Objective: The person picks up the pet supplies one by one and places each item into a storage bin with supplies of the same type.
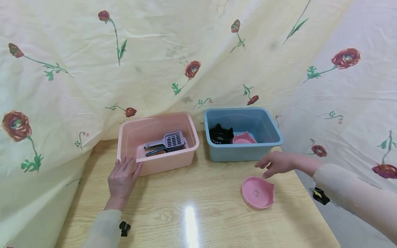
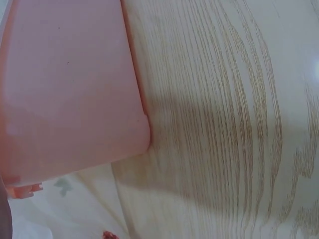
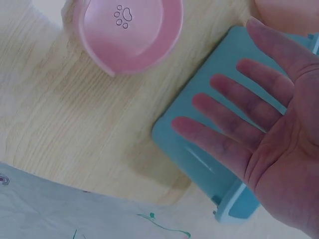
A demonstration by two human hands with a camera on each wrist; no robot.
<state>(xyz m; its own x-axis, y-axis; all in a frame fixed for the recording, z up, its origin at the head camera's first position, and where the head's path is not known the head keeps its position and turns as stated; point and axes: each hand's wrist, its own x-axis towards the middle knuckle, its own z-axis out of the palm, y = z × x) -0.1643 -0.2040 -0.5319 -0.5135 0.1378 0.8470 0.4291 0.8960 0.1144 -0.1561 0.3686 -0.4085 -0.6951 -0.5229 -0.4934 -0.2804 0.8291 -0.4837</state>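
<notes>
My left hand (image 1: 122, 177) rests on the front left rim corner of a pink plastic bin (image 1: 165, 165), its fingers reaching over the edge. Only a sliver of that hand enters the left wrist view, beside the bin wall (image 2: 70, 89). Inside the bin lie a lavender slotted litter scoop (image 1: 172, 140) and a dark scoop (image 1: 158, 151) partly under it. My right hand (image 1: 276, 162) hovers empty, fingers spread, between a blue bin (image 1: 238, 153) and a pink cat-eared bowl (image 1: 257, 193) on the table. The right wrist view shows its bare palm (image 3: 289, 164) and the bowl's paw print.
The blue bin contains a black cat-eared bowl (image 1: 221, 134) and another pink bowl (image 1: 245, 138). Both bins stand along the back of the wooden table (image 1: 161, 213), before a flower-print cloth (image 1: 149, 79). The table's right edge lies beneath the right forearm.
</notes>
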